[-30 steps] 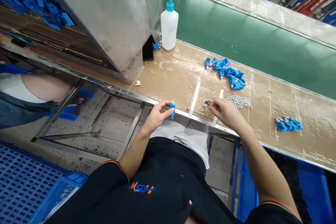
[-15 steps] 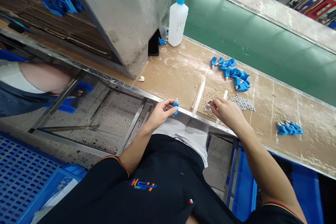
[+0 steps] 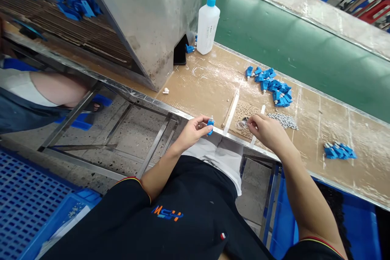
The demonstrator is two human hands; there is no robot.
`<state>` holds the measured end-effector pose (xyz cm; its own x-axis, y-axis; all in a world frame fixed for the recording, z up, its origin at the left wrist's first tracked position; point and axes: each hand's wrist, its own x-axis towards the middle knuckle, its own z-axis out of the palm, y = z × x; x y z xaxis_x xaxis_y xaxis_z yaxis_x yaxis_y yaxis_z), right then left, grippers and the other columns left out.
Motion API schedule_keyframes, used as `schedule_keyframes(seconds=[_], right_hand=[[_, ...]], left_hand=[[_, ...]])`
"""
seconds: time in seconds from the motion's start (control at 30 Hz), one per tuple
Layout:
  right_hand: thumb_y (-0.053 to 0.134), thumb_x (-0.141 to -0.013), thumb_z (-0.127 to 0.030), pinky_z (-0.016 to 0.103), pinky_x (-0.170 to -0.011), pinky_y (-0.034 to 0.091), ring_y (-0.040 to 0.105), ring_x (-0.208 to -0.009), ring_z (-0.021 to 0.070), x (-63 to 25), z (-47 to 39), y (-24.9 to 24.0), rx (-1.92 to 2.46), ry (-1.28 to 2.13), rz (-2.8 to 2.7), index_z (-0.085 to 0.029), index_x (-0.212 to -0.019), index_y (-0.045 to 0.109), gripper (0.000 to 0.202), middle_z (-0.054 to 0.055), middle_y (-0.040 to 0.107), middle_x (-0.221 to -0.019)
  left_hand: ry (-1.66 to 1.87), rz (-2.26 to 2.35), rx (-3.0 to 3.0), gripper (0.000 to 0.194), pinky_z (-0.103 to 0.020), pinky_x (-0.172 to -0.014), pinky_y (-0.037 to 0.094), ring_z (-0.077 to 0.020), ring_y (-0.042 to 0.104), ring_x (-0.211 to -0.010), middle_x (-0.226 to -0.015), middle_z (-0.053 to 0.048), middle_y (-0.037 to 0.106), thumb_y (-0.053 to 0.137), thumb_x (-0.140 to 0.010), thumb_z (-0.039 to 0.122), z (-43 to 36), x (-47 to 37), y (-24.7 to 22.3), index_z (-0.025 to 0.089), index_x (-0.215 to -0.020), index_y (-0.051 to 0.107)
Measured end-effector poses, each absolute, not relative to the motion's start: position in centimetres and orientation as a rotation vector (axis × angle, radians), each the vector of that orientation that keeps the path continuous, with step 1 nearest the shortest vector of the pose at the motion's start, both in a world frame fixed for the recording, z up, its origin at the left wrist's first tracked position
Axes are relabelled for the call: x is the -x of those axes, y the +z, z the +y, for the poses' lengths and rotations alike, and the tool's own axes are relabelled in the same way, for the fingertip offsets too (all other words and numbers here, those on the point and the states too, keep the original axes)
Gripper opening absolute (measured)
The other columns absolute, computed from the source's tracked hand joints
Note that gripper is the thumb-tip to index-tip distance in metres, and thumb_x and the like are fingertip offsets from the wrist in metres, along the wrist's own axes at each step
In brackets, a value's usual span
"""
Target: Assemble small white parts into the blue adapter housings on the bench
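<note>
A small blue part [image 3: 210, 126] with a pale tip pointing up is pinched in my left hand [image 3: 194, 132], at the table's front edge. My right hand [image 3: 264, 129] has its fingertips pressed together beside a small clear ring-like piece [image 3: 242, 124] on a speckled patch of the table; whatever is between those fingertips is too small to make out. Just right of that hand lies a heap of small grey pieces [image 3: 283, 120]. Several blue parts [image 3: 272, 85] are piled behind it, and a smaller group of blue parts [image 3: 339, 150] sits farther right.
A white bottle with a blue nozzle [image 3: 208, 24] stands beside a metal housing [image 3: 152, 20]. Behind the table runs a green belt [image 3: 283, 36]. One white piece [image 3: 165, 90] lies near the housing. Another person's leg [image 3: 57, 89] shows at the left.
The view has shifted slightly. My left hand, still holding the blue part, has moved a little right. My right hand has moved slightly right, exposing more of the clear piece.
</note>
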<state>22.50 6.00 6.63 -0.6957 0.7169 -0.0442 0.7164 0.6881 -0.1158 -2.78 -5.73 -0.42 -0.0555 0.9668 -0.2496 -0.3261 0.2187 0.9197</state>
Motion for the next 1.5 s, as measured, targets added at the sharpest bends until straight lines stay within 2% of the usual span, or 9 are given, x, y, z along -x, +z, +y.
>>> schedule_keyframes(seconds=[0.23, 0.4, 0.67, 0.87, 0.97, 1.07, 1.23, 1.5], right_hand=[[0.048, -0.098, -0.024, 0.03, -0.057, 0.031, 0.06, -0.066, 0.0201, -21.6, 6.3, 6.6, 1.247, 0.125, -3.004, -0.021, -0.085, 0.064, 0.022, 0.008, 0.068, -0.082], [0.048, -0.099, -0.025, 0.031, -0.057, 0.03, 0.06, -0.067, 0.0201, -21.4, 6.4, 6.4, 1.222, 0.086, -3.017, -0.02, -0.087, 0.066, 0.023, 0.01, 0.071, -0.087], [0.045, -0.099, -0.026, 0.032, -0.055, 0.028, 0.057, -0.064, 0.0193, -21.1, 6.5, 6.8, 1.235, 0.073, -3.035, -0.021, -0.083, 0.065, 0.026, 0.009, 0.07, -0.083], [0.05, -0.1, -0.033, 0.035, -0.063, 0.044, 0.058, -0.067, 0.0202, -21.8, 4.7, 10.1, 1.156, 0.265, -2.622, -0.025, -0.085, 0.061, 0.021, 0.006, 0.067, -0.082], [0.059, -0.1, -0.031, 0.035, -0.061, 0.047, 0.057, -0.064, 0.0185, -21.1, 1.8, 10.9, 1.08, 0.341, -2.272, -0.026, -0.086, 0.06, 0.015, 0.003, 0.065, -0.079], [0.062, -0.1, -0.029, 0.033, -0.061, 0.052, 0.063, -0.07, 0.0186, -19.0, -1.4, 9.6, 0.982, 0.507, -2.075, -0.026, -0.087, 0.06, 0.013, 0.003, 0.067, -0.082], [0.059, -0.102, -0.033, 0.033, -0.067, 0.06, 0.07, -0.087, 0.0208, -15.5, -3.4, 6.8, 0.967, 0.78, -1.914, -0.024, -0.092, 0.062, 0.014, 0.008, 0.071, -0.094], [0.06, -0.101, -0.03, 0.033, -0.07, 0.06, 0.07, -0.087, 0.0196, -14.8, -3.1, 6.4, 0.956, 0.883, -1.837, -0.024, -0.092, 0.063, 0.011, 0.007, 0.071, -0.094]], left_hand=[[1.242, 1.136, -0.762, 0.042, -0.025, -0.067, 0.051, -0.0125, 0.061, -0.071, -0.075, 0.001, 0.065, 0.087, -0.072, 0.046, -5.7, 2.4, -0.6, 0.017, -0.096, 0.069], [1.25, 1.127, -0.755, 0.04, -0.024, -0.067, 0.05, -0.0111, 0.06, -0.071, -0.077, 0.001, 0.065, 0.087, -0.072, 0.045, -5.8, 2.4, -0.7, 0.017, -0.095, 0.069], [1.256, 1.116, -0.741, 0.039, -0.024, -0.066, 0.05, -0.0109, 0.06, -0.07, -0.078, 0.001, 0.065, 0.088, -0.072, 0.044, -6.0, 2.6, -0.8, 0.017, -0.095, 0.07], [1.342, 1.042, -0.732, 0.045, -0.026, -0.069, 0.053, -0.0119, 0.061, -0.073, -0.08, 0.0, 0.065, 0.091, -0.071, 0.051, -6.0, 2.8, -1.0, 0.017, -0.092, 0.069], [1.427, 0.968, -0.736, 0.052, -0.026, -0.071, 0.053, -0.0118, 0.061, -0.075, -0.083, 0.001, 0.065, 0.093, -0.067, 0.057, -5.6, 1.9, -0.9, 0.019, -0.091, 0.066], [1.512, 0.958, -0.757, 0.057, -0.027, -0.072, 0.054, -0.0124, 0.062, -0.076, -0.084, 0.001, 0.065, 0.091, -0.067, 0.063, -5.4, 0.6, -0.5, 0.021, -0.094, 0.064], [1.598, 0.969, -0.862, 0.055, -0.028, -0.074, 0.054, -0.0141, 0.063, -0.077, -0.084, 0.0, 0.065, 0.085, -0.075, 0.067, -5.7, -0.9, 0.7, 0.022, -0.097, 0.061], [1.657, 0.967, -0.936, 0.047, -0.03, -0.075, 0.052, -0.0146, 0.062, -0.078, -0.085, -0.001, 0.065, 0.081, -0.081, 0.063, -6.0, -1.4, 1.7, 0.023, -0.095, 0.061]])
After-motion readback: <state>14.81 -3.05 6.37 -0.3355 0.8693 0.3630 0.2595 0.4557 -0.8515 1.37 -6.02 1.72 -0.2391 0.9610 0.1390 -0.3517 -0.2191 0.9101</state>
